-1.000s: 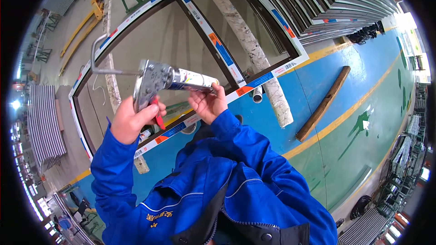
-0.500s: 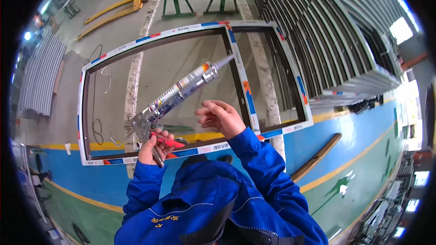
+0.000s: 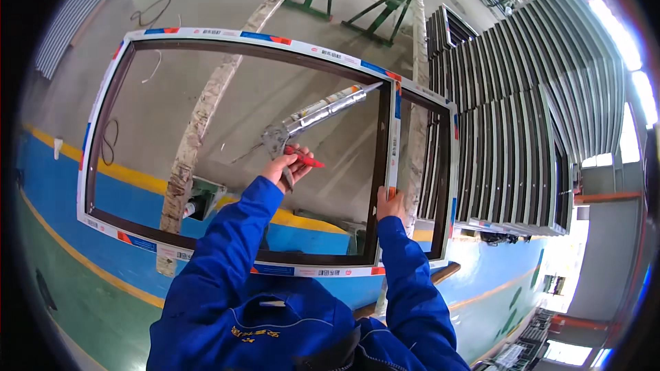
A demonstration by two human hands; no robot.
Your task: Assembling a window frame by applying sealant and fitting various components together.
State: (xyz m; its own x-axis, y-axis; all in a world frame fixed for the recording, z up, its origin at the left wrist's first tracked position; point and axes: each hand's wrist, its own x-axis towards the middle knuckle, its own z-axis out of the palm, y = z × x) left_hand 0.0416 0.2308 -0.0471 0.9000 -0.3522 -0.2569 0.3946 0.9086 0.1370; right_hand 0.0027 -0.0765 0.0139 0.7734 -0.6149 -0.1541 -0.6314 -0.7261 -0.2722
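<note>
My left hand (image 3: 283, 167) is wrapped round the handle of a silver caulking gun (image 3: 323, 111). A red, pointed plastic piece (image 3: 307, 159) sticks out from the same hand; its kind I cannot make out. The gun's pale nozzle (image 3: 373, 87) points to the far corner of the larger opening, by the crossbar (image 3: 392, 130); whether it touches cannot be told. My right hand (image 3: 390, 205) is closed round that crossbar near its close end. The window frame (image 3: 323, 51), dark inside with white, blue and red printed film, lies flat before me.
Two long wrapped beams (image 3: 203, 106) run beneath the frame, with green trestles (image 3: 385, 14) farther off. Many dark frames (image 3: 502, 137) stand stacked on the right. A wooden bar (image 3: 445, 273) lies near the close right corner, and a cable (image 3: 110, 143) on the floor at left.
My left hand has carried the caulking gun forward and right, its nozzle now at the frame's far inner corner. My right hand, earlier raised with loose fingers, has closed on the crossbar.
</note>
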